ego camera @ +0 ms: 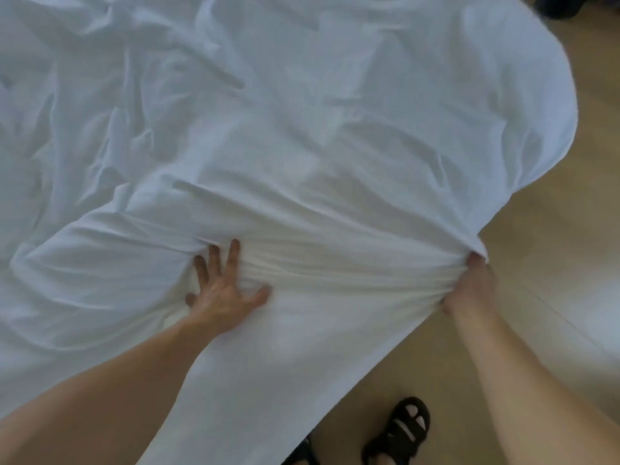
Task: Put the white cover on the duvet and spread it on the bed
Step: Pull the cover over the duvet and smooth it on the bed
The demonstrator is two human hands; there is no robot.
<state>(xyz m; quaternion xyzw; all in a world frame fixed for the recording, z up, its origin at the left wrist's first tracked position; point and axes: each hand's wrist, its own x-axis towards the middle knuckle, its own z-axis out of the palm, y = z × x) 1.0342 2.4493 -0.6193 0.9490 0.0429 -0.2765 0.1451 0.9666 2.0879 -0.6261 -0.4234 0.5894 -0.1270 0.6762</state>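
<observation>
The white cover (302, 129) lies wrinkled across the bed and fills most of the view, its right edge hanging over the floor. My left hand (221, 290) presses flat on the cloth with fingers spread, near the bed's front edge. My right hand (469, 286) grips a bunched fold at the cover's right edge, and tight creases run between the two hands. The duvet itself cannot be told apart from the cover. The bed under the cloth is hidden.
Light wooden floor (536, 246) lies to the right and in front of the bed. My foot in a black sandal (399, 431) stands on it by the bed's edge. A dark object (560, 5) sits at the top right corner.
</observation>
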